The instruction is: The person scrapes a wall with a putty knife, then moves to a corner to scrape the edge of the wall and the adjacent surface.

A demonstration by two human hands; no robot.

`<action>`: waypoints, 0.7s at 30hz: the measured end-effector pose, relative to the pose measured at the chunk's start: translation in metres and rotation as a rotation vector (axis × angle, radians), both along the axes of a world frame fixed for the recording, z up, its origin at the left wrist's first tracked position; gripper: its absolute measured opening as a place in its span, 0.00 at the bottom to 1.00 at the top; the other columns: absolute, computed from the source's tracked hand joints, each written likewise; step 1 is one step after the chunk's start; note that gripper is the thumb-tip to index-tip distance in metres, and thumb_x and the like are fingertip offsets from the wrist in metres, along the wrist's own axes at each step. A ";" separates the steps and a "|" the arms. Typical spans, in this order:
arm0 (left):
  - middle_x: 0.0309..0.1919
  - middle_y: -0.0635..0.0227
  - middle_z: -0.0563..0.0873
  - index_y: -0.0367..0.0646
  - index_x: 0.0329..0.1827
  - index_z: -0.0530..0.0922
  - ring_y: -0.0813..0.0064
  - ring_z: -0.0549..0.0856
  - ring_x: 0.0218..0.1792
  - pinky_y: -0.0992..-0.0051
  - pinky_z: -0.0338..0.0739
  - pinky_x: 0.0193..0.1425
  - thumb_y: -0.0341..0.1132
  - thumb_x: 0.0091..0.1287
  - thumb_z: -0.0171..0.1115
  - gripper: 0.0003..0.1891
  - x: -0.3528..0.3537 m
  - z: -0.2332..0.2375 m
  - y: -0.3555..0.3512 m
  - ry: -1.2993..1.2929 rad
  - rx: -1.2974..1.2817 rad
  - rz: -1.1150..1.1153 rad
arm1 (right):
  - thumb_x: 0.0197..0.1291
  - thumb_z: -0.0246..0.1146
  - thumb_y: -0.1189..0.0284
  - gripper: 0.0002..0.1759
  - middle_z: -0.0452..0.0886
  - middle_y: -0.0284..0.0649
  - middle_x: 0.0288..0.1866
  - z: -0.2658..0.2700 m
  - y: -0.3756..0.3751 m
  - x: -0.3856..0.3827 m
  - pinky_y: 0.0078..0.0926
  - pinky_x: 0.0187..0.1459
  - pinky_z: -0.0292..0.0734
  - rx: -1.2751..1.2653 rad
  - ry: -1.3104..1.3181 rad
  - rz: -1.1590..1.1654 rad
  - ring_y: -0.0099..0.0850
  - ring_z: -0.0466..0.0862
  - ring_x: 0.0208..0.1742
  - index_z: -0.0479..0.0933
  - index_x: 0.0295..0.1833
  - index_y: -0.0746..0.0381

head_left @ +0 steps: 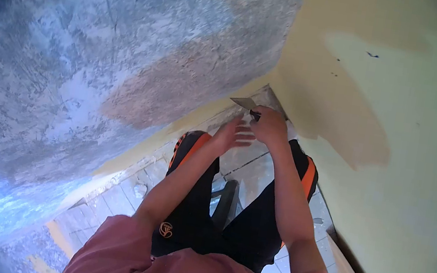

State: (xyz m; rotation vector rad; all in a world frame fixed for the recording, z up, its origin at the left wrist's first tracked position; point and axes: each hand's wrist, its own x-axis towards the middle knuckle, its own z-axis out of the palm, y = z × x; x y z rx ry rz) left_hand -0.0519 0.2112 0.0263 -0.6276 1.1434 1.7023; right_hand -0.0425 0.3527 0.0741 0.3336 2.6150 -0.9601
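My right hand (270, 126) is wrapped round the dark handle of a putty knife (244, 103). The knife's flat blade points left, close to the foot of the left wall. Just below and left of it is my left hand (234, 135), with its fingers spread and nothing visible in them. Both hands are low in the corner, above the tiled floor (251, 167) and between my knees.
A rough, patchy grey-white wall (146, 51) rises on the left, with a bare yellowish strip (135, 155) along its bottom. The smooth yellow-green wall (404, 120) on the right has a few dark marks. A dark bar-like object (226, 203) stands between my legs.
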 end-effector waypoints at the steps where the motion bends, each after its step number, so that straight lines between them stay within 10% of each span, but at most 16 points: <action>1: 0.45 0.58 0.76 0.34 0.50 0.66 0.68 0.77 0.45 0.69 0.72 0.49 0.51 0.64 0.45 0.25 -0.007 -0.006 0.002 -0.012 -0.010 0.016 | 0.44 0.57 0.67 0.19 0.78 0.49 0.39 -0.002 -0.013 0.001 0.38 0.46 0.72 -0.010 -0.012 0.016 0.43 0.77 0.45 0.77 0.45 0.57; 10: 0.39 0.58 0.79 0.36 0.43 0.71 0.65 0.78 0.40 0.72 0.72 0.47 0.44 0.67 0.42 0.18 0.009 -0.023 -0.033 -0.041 0.333 0.221 | 0.49 0.54 0.68 0.27 0.66 0.58 0.53 -0.019 -0.086 0.043 0.39 0.38 0.76 -0.224 0.111 -0.179 0.46 0.79 0.38 0.62 0.58 0.60; 12: 0.34 0.63 0.79 0.40 0.41 0.72 0.70 0.78 0.35 0.72 0.74 0.42 0.42 0.67 0.42 0.15 0.015 0.005 -0.042 -0.102 0.104 0.200 | 0.48 0.54 0.73 0.25 0.73 0.52 0.43 0.032 -0.093 0.054 0.29 0.24 0.76 -0.836 -0.168 -0.725 0.37 0.79 0.28 0.61 0.54 0.65; 15: 0.32 0.66 0.79 0.41 0.40 0.72 0.72 0.78 0.31 0.75 0.74 0.31 0.46 0.66 0.43 0.17 0.025 -0.028 -0.105 -0.115 0.361 0.132 | 0.44 0.56 0.76 0.31 0.73 0.38 0.28 0.008 -0.113 0.046 0.19 0.20 0.70 -1.301 -0.435 -0.916 0.25 0.73 0.22 0.56 0.57 0.64; 19: 0.33 0.65 0.79 0.41 0.41 0.72 0.71 0.78 0.34 0.73 0.74 0.38 0.48 0.66 0.44 0.18 0.017 -0.010 -0.125 -0.198 0.758 0.178 | 0.45 0.56 0.76 0.27 0.75 0.43 0.30 -0.023 -0.141 0.026 0.23 0.22 0.72 -1.192 -0.462 -0.611 0.29 0.77 0.25 0.60 0.54 0.67; 21: 0.35 0.64 0.78 0.43 0.48 0.71 0.72 0.79 0.38 0.70 0.74 0.43 0.48 0.64 0.49 0.18 0.012 -0.001 -0.107 0.069 -0.065 0.218 | 0.46 0.55 0.75 0.22 0.76 0.48 0.32 -0.042 -0.154 0.032 0.26 0.24 0.74 -0.626 -0.087 -0.455 0.33 0.79 0.26 0.64 0.50 0.69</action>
